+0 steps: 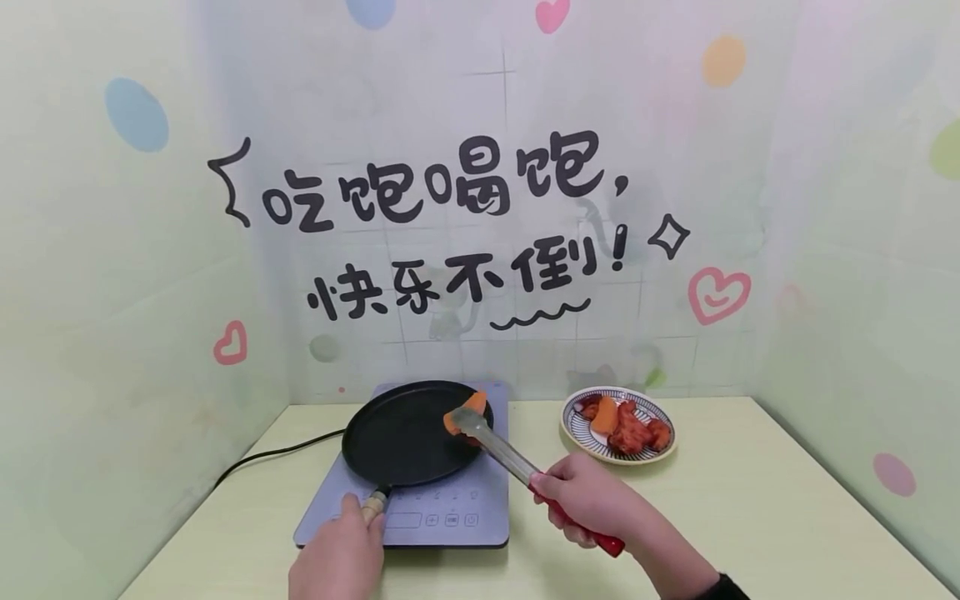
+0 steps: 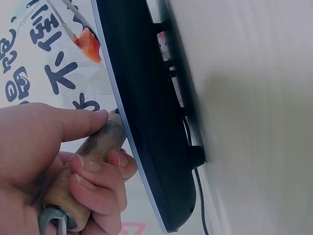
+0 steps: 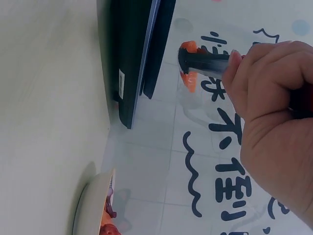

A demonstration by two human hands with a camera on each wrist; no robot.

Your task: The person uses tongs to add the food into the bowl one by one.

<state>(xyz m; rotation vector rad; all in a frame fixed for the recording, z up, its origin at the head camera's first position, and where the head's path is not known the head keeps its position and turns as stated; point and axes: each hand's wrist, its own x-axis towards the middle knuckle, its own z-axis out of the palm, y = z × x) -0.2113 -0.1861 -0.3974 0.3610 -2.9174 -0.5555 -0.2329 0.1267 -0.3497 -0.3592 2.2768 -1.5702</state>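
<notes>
A round black frying pan (image 1: 408,433) sits on a flat induction cooktop (image 1: 322,517). My left hand (image 1: 339,550) grips its wooden handle (image 2: 102,142), thumb laid along the top and fingers curled beneath. In my right hand (image 1: 592,500) are metal tongs (image 1: 510,457) with a red grip, reaching left over the pan's right rim. Their tip pinches an orange slice of food (image 1: 477,403), which in the right wrist view shows raised above the pan's edge. To the right, a patterned plate (image 1: 573,437) holds reddish pieces of food (image 1: 630,429) and another orange slice (image 1: 604,415).
A black power cord (image 1: 281,451) runs left from behind the cooktop across the pale table (image 1: 712,517). Touch controls (image 1: 452,520) line the cooktop's front. A wall (image 1: 525,358) with printed dark lettering stands right behind the table, and side walls flank it.
</notes>
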